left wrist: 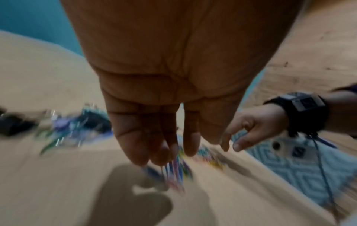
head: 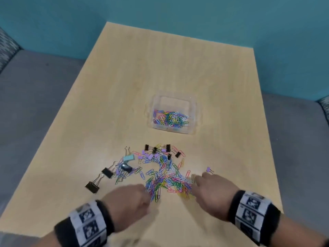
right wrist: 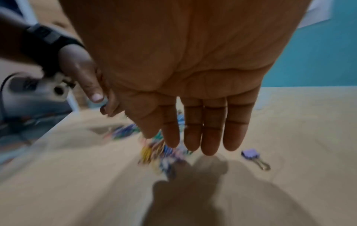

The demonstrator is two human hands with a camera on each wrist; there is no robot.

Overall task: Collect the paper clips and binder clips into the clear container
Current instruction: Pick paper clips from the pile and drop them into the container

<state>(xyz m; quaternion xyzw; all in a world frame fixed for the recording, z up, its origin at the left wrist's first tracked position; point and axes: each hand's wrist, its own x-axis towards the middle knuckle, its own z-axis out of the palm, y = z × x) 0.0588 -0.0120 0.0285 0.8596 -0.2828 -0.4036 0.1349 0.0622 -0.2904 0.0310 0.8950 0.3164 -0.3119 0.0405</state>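
Note:
A heap of coloured paper clips (head: 167,177) lies on the wooden table (head: 178,68), mixed with black (head: 107,172), purple and pale blue binder clips (head: 129,158). The clear container (head: 173,114) stands behind the heap and holds several paper clips. My left hand (head: 131,198) sits at the heap's left near edge, fingers straight and pointing down (left wrist: 152,145) at the clips. My right hand (head: 211,188) is at the heap's right edge, fingers extended (right wrist: 208,134) over the clips. A lone purple binder clip (head: 208,169) (right wrist: 251,154) lies just beyond the right hand.
Two large black binder clips (head: 92,186) lie out to the left of the heap. The table's far half is bare wood. Grey carpet (head: 35,104) and teal walls surround the table. Both wrist views are blurred.

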